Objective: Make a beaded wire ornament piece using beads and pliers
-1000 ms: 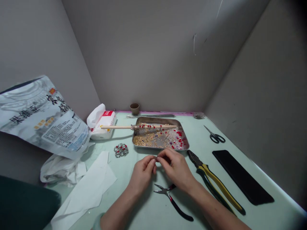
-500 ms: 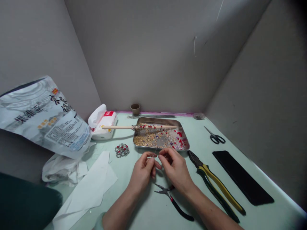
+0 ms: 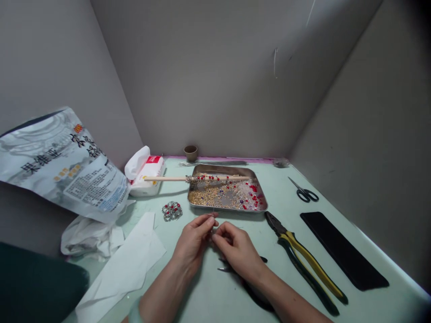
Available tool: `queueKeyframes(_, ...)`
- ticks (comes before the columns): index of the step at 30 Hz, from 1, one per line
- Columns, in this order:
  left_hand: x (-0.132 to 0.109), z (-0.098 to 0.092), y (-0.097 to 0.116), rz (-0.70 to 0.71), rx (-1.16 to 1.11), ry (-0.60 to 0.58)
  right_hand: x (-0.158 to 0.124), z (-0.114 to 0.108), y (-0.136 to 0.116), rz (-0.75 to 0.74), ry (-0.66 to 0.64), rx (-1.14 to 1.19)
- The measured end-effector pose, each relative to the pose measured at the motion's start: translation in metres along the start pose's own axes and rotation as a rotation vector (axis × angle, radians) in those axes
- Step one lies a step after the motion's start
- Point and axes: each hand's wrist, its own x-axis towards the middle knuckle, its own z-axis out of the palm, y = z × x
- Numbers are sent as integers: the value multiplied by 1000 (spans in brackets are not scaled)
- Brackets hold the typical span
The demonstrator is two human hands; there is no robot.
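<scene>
My left hand (image 3: 193,240) is closed, thumb against forefinger, on a thin wire (image 3: 212,214) that barely shows at the fingertips. Just to its right, the fingers of my right hand (image 3: 238,249) are pinched together close below the left thumb, on what looks like the same wire; its end is too fine to follow. Beneath my right hand and wrist lie small pliers (image 3: 257,298), mostly covered, with their tips poking out on the left. Beyond both hands stands a metal tray (image 3: 229,210) of gold, clear, purple and red beads.
A beaded wooden stick (image 3: 164,178) rests across the tray. Left of it are a wire-and-bead piece (image 3: 172,211), a wipes pack (image 3: 148,186), white paper (image 3: 124,269) and a large pouch (image 3: 67,166). On the right lie large pliers (image 3: 303,260), scissors (image 3: 305,193) and a black flat case (image 3: 343,251).
My right hand has come down and toward me, from beside the left fingertips to below the left thumb. It now covers more of the small pliers. The left hand has shifted slightly left.
</scene>
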Motion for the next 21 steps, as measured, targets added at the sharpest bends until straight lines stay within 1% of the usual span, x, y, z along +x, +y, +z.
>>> queueKeyframes(2,1,-1,1,-16,55,-7,1,2,2,101,-64,106)
queueKeyframes(3,1,-2,1,-20,68,-16,2,2,2,127,-89,146)
queueKeyframes(6,3,-4,4,-13,11,-1,4,-1,6,109,-99,208)
queueKeyframes(8,3,-3,7,-49,-57,32,4,-4,8,79,-79,217)
queueKeyframes(11,2,1,9,-72,-120,62,2,-5,9,36,-67,140)
queueKeyframes(14,1,2,6,-50,-124,55,-2,-2,7,-92,-50,-42)
queueKeyframes(16,2,1,4,-48,-98,56,-4,1,6,-140,-56,-108)
queueKeyframes(21,2,-1,3,-29,20,67,-4,1,10,-91,-66,-60)
